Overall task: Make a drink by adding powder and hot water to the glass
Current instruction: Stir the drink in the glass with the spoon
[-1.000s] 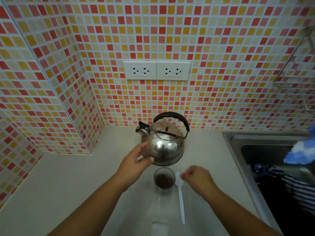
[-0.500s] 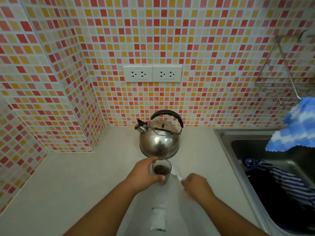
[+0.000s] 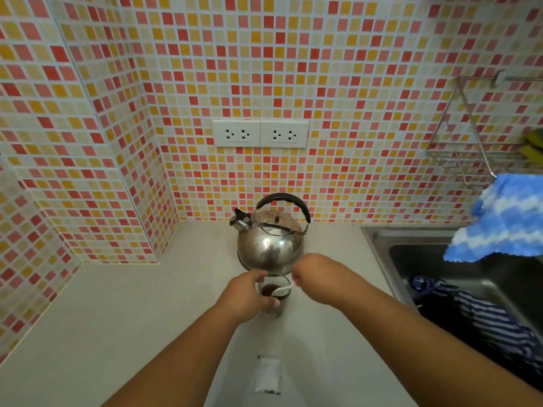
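A small clear glass [image 3: 274, 306] with dark brown powder [image 3: 271, 290] in it stands on the pale counter in front of a steel kettle [image 3: 269, 245]. My left hand [image 3: 245, 298] wraps around the glass from the left. My right hand [image 3: 320, 282] holds a white plastic spoon [image 3: 284, 288] whose bowl end dips into the glass over the powder. The kettle has a black handle and its spout points left.
A small white sachet [image 3: 268, 374] lies on the counter [image 3: 117, 318] nearer to me. A steel sink [image 3: 379, 242] at the right holds a striped cloth [image 3: 482, 315]. A blue and white cloth [image 3: 502, 221] hangs under a wire rack [image 3: 461, 154]. Two sockets [image 3: 260, 133] sit on the tiled wall.
My left hand moved from the kettle to grip the glass. My right hand picked the spoon off the counter and brought its end into the glass.
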